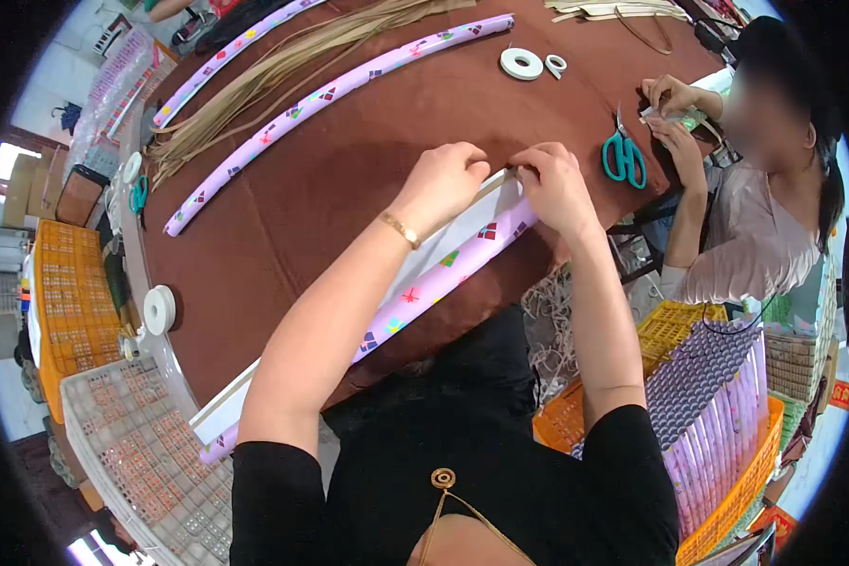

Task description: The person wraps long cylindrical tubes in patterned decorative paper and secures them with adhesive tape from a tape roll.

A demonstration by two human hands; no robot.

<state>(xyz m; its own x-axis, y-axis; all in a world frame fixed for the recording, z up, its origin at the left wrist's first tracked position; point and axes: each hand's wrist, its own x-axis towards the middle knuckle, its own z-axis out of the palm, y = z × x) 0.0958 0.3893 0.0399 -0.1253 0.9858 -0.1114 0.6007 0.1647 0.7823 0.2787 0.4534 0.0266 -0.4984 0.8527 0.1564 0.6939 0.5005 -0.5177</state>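
"Where is the patterned roll (434, 283) held?"
"Mid-frame, its upper end pinched by the left hand (441, 186) and right hand (557, 189)."
"And room?"
"Brown cloth (340, 184) is spread toward a second roll (326, 96), upper left; scissors (620, 141) are laid near the table edge (668, 182), right. An orange crate (774, 439) is seen lower right."

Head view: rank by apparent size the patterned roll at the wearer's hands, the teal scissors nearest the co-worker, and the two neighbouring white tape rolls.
1. Patterned roll, easily largest
2. Teal scissors
3. Larger tape roll
4. Smaller tape roll
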